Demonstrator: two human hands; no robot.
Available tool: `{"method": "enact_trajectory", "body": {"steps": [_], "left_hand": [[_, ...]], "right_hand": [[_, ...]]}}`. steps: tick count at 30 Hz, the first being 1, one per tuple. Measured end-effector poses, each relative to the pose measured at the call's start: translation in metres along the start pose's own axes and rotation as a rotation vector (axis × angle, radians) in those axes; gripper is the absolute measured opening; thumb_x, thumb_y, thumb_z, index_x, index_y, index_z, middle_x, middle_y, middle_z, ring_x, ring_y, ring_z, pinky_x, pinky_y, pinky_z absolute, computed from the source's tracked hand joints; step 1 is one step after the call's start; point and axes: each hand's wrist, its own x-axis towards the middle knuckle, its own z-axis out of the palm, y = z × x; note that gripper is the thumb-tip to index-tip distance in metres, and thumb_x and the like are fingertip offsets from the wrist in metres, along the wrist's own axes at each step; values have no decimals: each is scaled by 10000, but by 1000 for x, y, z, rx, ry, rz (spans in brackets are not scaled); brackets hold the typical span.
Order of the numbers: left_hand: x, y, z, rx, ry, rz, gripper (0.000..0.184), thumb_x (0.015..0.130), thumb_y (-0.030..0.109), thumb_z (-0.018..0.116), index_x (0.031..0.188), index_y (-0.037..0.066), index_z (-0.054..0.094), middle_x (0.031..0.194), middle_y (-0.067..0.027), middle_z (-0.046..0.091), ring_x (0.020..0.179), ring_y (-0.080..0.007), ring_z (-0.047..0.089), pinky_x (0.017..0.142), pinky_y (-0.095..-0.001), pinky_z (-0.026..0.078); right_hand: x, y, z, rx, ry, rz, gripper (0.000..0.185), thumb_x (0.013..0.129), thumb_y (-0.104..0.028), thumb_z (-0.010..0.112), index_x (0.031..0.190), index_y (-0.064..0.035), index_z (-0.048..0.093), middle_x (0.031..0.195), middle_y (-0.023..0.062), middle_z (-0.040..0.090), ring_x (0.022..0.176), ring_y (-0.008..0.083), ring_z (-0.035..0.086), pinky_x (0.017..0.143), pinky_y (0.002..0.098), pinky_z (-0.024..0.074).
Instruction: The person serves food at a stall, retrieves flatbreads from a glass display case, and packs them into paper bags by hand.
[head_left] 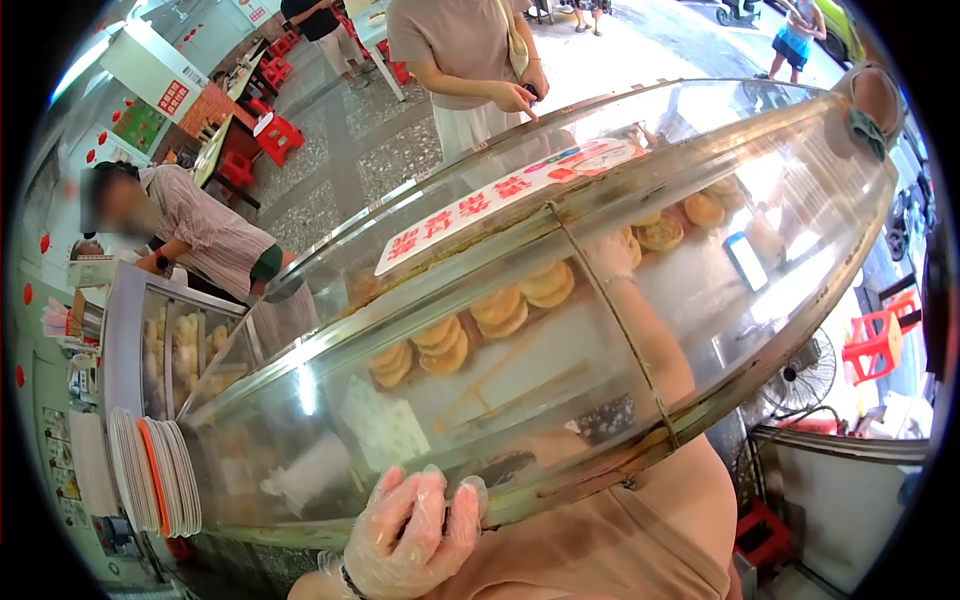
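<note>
My left hand (420,530), in a clear plastic glove, is at the near lower edge of the glass display case (620,470). Its fingers are spread and bent, with nothing visible in them. Through the glass I see my right arm stretched inside the case, my right hand (610,255) beside round golden pastries (660,232). Glare and the case's frame hide its fingers. More pastries stand in short stacks (440,345) along the far side. A white sheet of paper or plastic (385,425) lies nearer me, and a phone-like rectangle (745,260) shows at the right.
White plates (150,470), one orange, are stacked at the left. A person in a striped shirt (210,220) bends over a smaller glass cabinet (175,340). Across the case another person (460,60) points down at it. A fan (800,370) and red stools (875,345) stand right.
</note>
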Motion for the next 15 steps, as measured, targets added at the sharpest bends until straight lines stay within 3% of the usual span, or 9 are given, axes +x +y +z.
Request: {"method": "enact_trajectory", "body": {"steps": [4,9,11,15], "left_hand": [[2,-4,-1,-20,8,6,345,796,110,699,1128,66,615,1117,-154,545,962,-301,558,839,-420,539],[2,-6,7,-45,36,-23,391,768,87,723,1139,71,600,1112,-150,548,948,-288,560,797,-402,537],[0,-11,24,77,228,35,266,882,228,570,1105,85,597,991,-98,570,859,-181,546,818,-339,533],[4,-2,2,-92,15,-34,394,764,86,730,1133,73,595,1110,-147,552,935,-284,563,783,-396,538]], "right_hand": [[6,1,-3,10,-81,20,612,842,-295,578,1400,-115,403,1432,147,397,1304,324,387,1075,440,311],[11,9,7,3,27,-56,623,837,-289,582,1393,-77,399,1441,146,389,1303,330,383,1082,442,304],[17,16,19,-21,59,-83,615,835,-284,580,1385,-69,405,1438,148,392,1301,332,386,1080,440,309],[12,28,19,-84,32,-112,599,835,-277,584,1366,-55,417,1444,156,384,1293,341,394,1075,434,321]]}}
